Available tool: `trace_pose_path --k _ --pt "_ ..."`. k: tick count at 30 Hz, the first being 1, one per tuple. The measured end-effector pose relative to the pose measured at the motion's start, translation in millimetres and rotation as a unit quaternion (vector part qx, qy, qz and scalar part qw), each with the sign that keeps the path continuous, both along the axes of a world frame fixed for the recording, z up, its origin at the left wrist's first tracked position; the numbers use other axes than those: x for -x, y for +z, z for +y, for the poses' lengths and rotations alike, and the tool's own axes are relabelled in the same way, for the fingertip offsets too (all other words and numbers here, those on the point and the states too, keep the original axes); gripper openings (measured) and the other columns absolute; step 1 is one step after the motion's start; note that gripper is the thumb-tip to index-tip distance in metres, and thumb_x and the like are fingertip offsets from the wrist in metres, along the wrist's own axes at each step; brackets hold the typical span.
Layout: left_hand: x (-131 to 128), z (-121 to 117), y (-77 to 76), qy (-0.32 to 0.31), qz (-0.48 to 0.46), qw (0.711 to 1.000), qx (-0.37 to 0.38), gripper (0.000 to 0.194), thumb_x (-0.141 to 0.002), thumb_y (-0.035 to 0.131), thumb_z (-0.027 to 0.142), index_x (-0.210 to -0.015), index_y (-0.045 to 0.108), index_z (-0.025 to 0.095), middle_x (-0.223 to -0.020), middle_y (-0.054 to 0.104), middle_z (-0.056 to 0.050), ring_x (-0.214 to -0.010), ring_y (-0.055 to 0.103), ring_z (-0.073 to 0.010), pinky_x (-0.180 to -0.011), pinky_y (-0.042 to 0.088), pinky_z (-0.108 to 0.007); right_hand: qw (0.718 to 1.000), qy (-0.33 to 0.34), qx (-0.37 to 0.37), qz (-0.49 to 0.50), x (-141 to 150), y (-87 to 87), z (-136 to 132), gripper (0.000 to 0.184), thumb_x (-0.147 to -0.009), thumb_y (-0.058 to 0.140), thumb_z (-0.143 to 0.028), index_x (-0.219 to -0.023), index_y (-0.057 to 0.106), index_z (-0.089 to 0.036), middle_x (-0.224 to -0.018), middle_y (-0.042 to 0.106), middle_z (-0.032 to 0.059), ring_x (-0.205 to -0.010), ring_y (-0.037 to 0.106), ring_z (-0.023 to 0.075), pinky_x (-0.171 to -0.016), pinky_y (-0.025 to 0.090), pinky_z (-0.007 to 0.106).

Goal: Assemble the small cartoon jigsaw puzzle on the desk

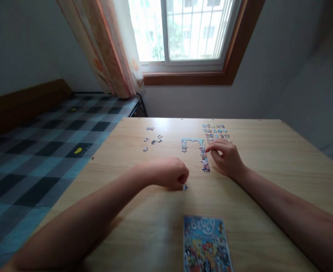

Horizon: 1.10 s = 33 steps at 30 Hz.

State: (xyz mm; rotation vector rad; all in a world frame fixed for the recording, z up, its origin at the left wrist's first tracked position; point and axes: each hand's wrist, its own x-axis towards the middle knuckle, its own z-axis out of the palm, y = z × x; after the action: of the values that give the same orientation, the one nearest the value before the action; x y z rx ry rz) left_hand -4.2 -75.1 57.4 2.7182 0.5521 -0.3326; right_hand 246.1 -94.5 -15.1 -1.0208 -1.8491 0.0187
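Note:
My left hand point(172, 173) is closed low over the table, its fingertips on a small puzzle piece point(185, 187) that sticks out beside them. My right hand point(225, 155) rests at the right side of the partly joined jigsaw puzzle point(204, 156), index finger bent against its edge and thumb apart; nothing shows between them. The joined pieces form a top strip with a short left leg and a longer right leg. Behind my right hand, several loose puzzle pieces point(216, 131) lie in rows, a few partly hidden by it.
More loose pieces point(153, 142) are scattered at the back left of the wooden table point(144, 223). A colourful "Bluey" picture box or card point(207, 243) lies near the front. Left of the table is a bed with a checked cover point(70, 151); a window point(195, 34) is beyond.

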Motion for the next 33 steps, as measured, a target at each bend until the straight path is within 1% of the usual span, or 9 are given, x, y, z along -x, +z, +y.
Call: trace_pose_path --k 5,7,9,11,13,15,17,24,33 --pt "2 2 1.7 0.024 -0.007 0.999 -0.022 0.002 -0.078 0.072 0.022 -0.076 0.072 0.023 -0.079 0.074 0.000 -0.066 0.060 -0.0141 -0.058 0.042 -0.026 1.000 0.004 0.003 0.012 3 -0.7 -1 0.027 -0.082 0.053 -0.007 -0.074 0.071 -0.025 -0.077 0.073 0.0023 -0.078 0.067 0.0215 -0.076 0.052 0.039" --pt "9 13 4.3 0.046 -0.026 0.998 -0.034 0.006 -0.083 0.069 0.024 -0.079 0.073 0.023 -0.080 0.075 0.000 -0.067 0.061 -0.0135 -0.060 0.043 -0.025 1.000 0.007 0.004 0.016 4 -1.0 -1 0.027 -0.083 0.053 -0.006 -0.075 0.071 -0.024 -0.077 0.073 0.0023 -0.079 0.067 0.0217 -0.077 0.052 0.039" --pt "19 30 7.2 0.091 -0.064 0.991 -0.071 0.012 -0.087 0.064 0.025 -0.082 0.074 0.022 -0.082 0.076 -0.001 -0.070 0.063 -0.0138 -0.063 0.045 -0.025 1.000 0.007 0.009 0.018 3 -1.6 -1 0.027 -0.083 0.053 -0.005 -0.075 0.071 -0.024 -0.077 0.073 0.0024 -0.079 0.067 0.0218 -0.077 0.052 0.039" --pt "34 52 9.9 0.178 -0.110 0.968 -0.139 0.016 -0.089 0.062 0.030 -0.085 0.075 0.022 -0.084 0.077 -0.003 -0.072 0.064 -0.0157 -0.064 0.045 -0.027 1.000 0.006 0.010 0.020 3 -2.6 0 0.027 -0.083 0.053 -0.005 -0.075 0.071 -0.024 -0.078 0.073 0.0024 -0.081 0.067 0.0219 -0.078 0.052 0.038" --pt "50 74 11.9 0.278 -0.137 0.928 -0.205 0.020 -0.091 0.060 0.033 -0.087 0.076 0.021 -0.085 0.077 -0.005 -0.072 0.065 -0.0167 -0.065 0.045 -0.028 1.000 0.003 0.011 0.020 2 -3.7 0 0.027 -0.083 0.053 -0.005 -0.075 0.070 -0.024 -0.078 0.072 0.0023 -0.081 0.067 0.0217 -0.078 0.052 0.038" --pt "66 90 12.5 0.368 -0.126 0.886 -0.250 0.025 -0.093 0.057 0.035 -0.093 0.078 0.021 -0.088 0.078 -0.007 -0.078 0.067 -0.0185 -0.067 0.045 -0.028 1.000 0.001 0.012 0.020 2 -4.6 1 0.027 -0.083 0.053 -0.005 -0.076 0.070 -0.024 -0.078 0.072 0.0023 -0.081 0.066 0.0213 -0.078 0.051 0.037" --pt "76 100 11.0 0.417 -0.094 0.863 -0.268 0.029 -0.094 0.055 0.037 -0.098 0.079 0.021 -0.094 0.078 -0.008 -0.085 0.068 -0.0210 -0.069 0.045 -0.029 1.000 0.003 0.016 0.018 2 -5.2 1 0.027 -0.084 0.052 -0.004 -0.076 0.070 -0.023 -0.078 0.072 0.0022 -0.081 0.066 0.0210 -0.078 0.051 0.037" --pt "83 107 -5.6 0.469 -0.020 0.832 -0.297 0.031 -0.094 0.052 0.033 -0.104 0.080 0.024 -0.106 0.078 -0.008 -0.097 0.069 -0.0244 -0.071 0.046 -0.029 1.000 0.008 0.012 0.019 2 -4.4 0 0.028 -0.084 0.052 -0.003 -0.076 0.069 -0.024 -0.078 0.071 0.0016 -0.080 0.066 0.0204 -0.078 0.051 0.037" --pt "109 124 -32.0 0.502 -0.062 0.800 -0.323 0.032 -0.094 0.049 0.032 -0.105 0.078 0.022 -0.112 0.075 -0.009 -0.100 0.068 -0.0252 -0.080 0.050 -0.032 1.000 0.006 0.013 0.024 4 -3.6 0 0.027 -0.083 0.053 -0.003 -0.076 0.069 -0.024 -0.078 0.072 0.0014 -0.080 0.066 0.0207 -0.077 0.051 0.036"
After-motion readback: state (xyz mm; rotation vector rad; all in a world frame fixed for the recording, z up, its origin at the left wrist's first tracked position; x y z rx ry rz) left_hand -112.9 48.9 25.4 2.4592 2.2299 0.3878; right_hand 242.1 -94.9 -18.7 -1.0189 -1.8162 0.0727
